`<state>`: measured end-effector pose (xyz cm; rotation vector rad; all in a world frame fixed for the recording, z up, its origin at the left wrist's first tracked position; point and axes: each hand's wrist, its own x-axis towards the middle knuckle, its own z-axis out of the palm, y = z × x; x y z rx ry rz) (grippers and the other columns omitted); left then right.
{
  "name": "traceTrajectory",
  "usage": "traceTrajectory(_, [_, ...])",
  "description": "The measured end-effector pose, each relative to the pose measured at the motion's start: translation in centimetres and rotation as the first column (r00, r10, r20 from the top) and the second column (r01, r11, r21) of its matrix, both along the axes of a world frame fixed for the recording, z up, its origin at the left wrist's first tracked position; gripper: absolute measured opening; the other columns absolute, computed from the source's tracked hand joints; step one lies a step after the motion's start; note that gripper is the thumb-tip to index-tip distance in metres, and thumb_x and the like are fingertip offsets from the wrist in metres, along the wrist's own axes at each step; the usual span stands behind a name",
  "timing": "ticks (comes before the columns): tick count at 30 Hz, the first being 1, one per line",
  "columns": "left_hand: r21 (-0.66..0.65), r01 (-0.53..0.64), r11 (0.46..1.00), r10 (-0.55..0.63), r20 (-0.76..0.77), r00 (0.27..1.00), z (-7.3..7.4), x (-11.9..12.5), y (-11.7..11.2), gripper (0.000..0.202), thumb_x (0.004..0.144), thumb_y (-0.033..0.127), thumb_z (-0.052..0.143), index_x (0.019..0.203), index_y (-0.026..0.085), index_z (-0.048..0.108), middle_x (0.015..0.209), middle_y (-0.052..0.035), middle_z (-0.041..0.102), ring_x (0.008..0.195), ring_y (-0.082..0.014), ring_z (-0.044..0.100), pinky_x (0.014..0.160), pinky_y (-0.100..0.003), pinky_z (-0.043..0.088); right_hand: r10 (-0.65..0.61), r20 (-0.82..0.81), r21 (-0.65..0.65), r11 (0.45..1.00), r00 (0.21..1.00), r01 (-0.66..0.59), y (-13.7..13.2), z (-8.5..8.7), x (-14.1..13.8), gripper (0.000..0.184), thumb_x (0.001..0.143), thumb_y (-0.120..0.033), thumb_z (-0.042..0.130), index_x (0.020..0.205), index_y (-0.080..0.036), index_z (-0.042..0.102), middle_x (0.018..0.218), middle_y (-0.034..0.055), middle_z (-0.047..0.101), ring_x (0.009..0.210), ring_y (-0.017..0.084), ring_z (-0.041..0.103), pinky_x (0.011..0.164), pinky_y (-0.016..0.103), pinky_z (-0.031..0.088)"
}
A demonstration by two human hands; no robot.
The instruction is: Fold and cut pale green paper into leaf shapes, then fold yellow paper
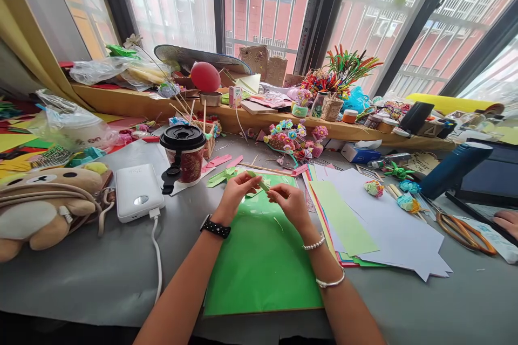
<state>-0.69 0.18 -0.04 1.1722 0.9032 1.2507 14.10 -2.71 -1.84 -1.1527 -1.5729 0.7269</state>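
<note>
My left hand [237,190] and my right hand [288,202] meet above a green paper sheet [263,259] on the grey table. Both pinch a small light-green paper strip [261,183] between their fingertips. The left wrist wears a black watch, the right wrist a bead bracelet and a silver bangle. More green paper scraps [220,177] lie just beyond the hands.
A lidded coffee cup [184,153] and a white power bank [137,191] with its cable stand to the left, beside a plush bear [44,205]. A stack of coloured and white paper [376,221], orange scissors [465,232] and paper flowers [291,137] lie right. Another person's hand [508,222] rests at far right.
</note>
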Motion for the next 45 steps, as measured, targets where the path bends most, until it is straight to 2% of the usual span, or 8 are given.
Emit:
traceTrajectory(4, [0.020,-0.077,0.997,0.076,0.034,0.997,0.14,-0.20,0.10,0.025,0.054,0.037,0.071,0.065,0.015,0.064,0.065,0.0009,0.057,0.058,-0.0082,0.048,0.054,-0.019,0.037,0.013,-0.014,-0.030,0.999,1.000,-0.013,0.20,-0.21,0.18,0.019,0.071,-0.036,0.058,0.070,-0.018,0.062,0.060,0.0038,0.063,0.055,0.017,0.061,0.056,0.029,0.050])
traceTrajectory(13, [-0.082,-0.131,0.988,0.141,0.136,0.981,-0.31,-0.39,0.48,0.030,0.048,0.036,0.074,0.070,0.018,0.066,0.068,0.0018,0.061,0.055,-0.0059,0.048,0.050,-0.018,0.034,0.021,0.051,-0.056,0.998,0.998,-0.018,0.22,-0.14,0.20,0.021,0.070,-0.038,0.059,0.065,-0.018,0.062,0.055,0.0030,0.062,0.050,0.016,0.059,0.051,0.026,0.049])
traceTrajectory(17, [-0.117,-0.087,0.989,0.100,0.102,0.990,-0.32,-0.49,0.53,0.034,0.048,0.037,0.074,0.075,0.019,0.066,0.070,0.0020,0.061,0.056,-0.0060,0.051,0.050,-0.017,0.035,0.012,0.018,-0.058,0.998,1.000,-0.011,0.23,-0.20,0.20,0.023,0.069,-0.040,0.058,0.066,-0.017,0.062,0.056,0.0037,0.062,0.050,0.016,0.060,0.052,0.027,0.049])
traceTrajectory(20, [-0.136,-0.065,0.989,0.077,0.088,0.993,-0.26,-0.46,0.41,0.032,0.048,0.038,0.074,0.071,0.018,0.066,0.068,0.0018,0.060,0.057,-0.0065,0.051,0.049,-0.017,0.035,0.039,-0.013,-0.068,0.997,0.999,-0.039,0.28,-0.35,0.10,0.024,0.069,-0.041,0.059,0.066,-0.018,0.062,0.057,0.0040,0.062,0.051,0.017,0.060,0.053,0.028,0.049])
traceTrajectory(25, [-0.106,-0.120,0.987,0.135,0.142,0.981,-0.13,-0.27,0.18,0.026,0.049,0.035,0.074,0.066,0.017,0.066,0.065,0.0019,0.058,0.053,-0.0046,0.047,0.048,-0.016,0.034,0.065,-0.005,-0.058,0.996,0.998,-0.065,0.29,-0.32,0.09,0.022,0.071,-0.039,0.057,0.067,-0.018,0.060,0.058,0.0036,0.062,0.054,0.016,0.060,0.053,0.027,0.049])
traceTrajectory(30, [-0.091,-0.089,0.992,0.101,0.135,0.986,-0.17,-0.24,0.25,0.029,0.053,0.038,0.071,0.071,0.016,0.067,0.076,-0.0007,0.063,0.055,-0.0055,0.048,0.049,-0.017,0.034,0.049,0.051,-0.049,0.998,0.997,-0.047,0.16,-0.03,0.24,0.019,0.073,-0.036,0.055,0.067,-0.018,0.059,0.058,0.0034,0.062,0.053,0.016,0.059,0.052,0.026,0.047])
traceTrajectory(32, [-0.093,-0.105,0.990,0.117,0.138,0.983,-0.31,-0.32,0.42,0.029,0.051,0.037,0.072,0.072,0.017,0.067,0.074,0.0001,0.062,0.055,-0.0055,0.048,0.048,-0.017,0.034,0.044,0.069,-0.042,0.998,0.997,-0.042,0.13,0.02,0.25,0.018,0.073,-0.034,0.055,0.066,-0.018,0.058,0.057,0.0033,0.062,0.052,0.016,0.059,0.052,0.026,0.047])
traceTrajectory(45, [-0.188,-0.175,0.966,0.209,0.182,0.961,-0.63,-0.44,0.70,0.030,0.046,0.035,0.076,0.069,0.016,0.068,0.068,0.0009,0.060,0.055,-0.0047,0.048,0.048,-0.016,0.034,0.011,0.103,-0.009,1.000,0.995,-0.010,0.17,-0.20,0.24,0.016,0.074,-0.030,0.055,0.067,-0.016,0.058,0.057,0.0028,0.062,0.051,0.015,0.059,0.051,0.024,0.047])
